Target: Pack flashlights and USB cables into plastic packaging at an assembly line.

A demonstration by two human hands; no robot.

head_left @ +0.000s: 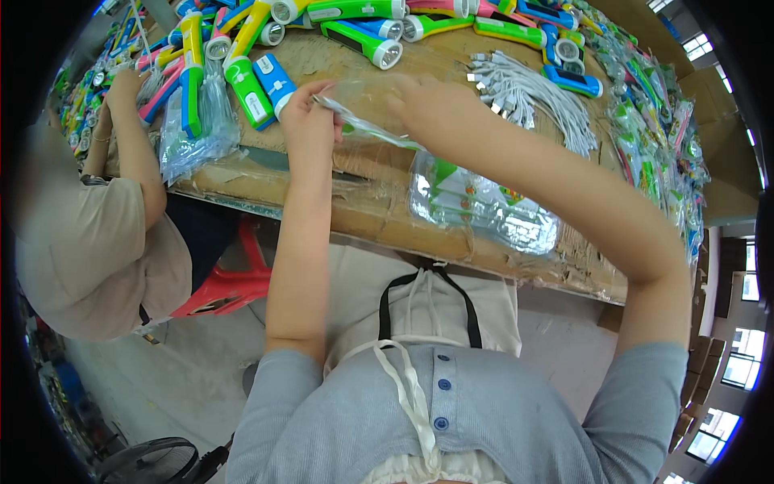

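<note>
A clear plastic bag (363, 93) is stretched between my two hands above the table's front part. My left hand (309, 113) pinches its left end, thumb and fingers closed. At the bag's right end my right hand (431, 105) has its fingers curled on the film; they are slightly blurred. A white and green strip (375, 131) runs along the bag's lower side, and I cannot make out whether it is inside. Just left of my left hand lies a blue and white flashlight (274, 81). Below my right forearm lies a stack of clear printed bags (484, 206).
A bundle of white cables (532, 93) lies to the right on the cardboard-covered table (363, 218). Loose colourful flashlights (363, 40) fill the far side. Bagged ones (657, 121) are heaped at the right. A co-worker (89, 250) sits close on my left, beside more clear bags (197, 129).
</note>
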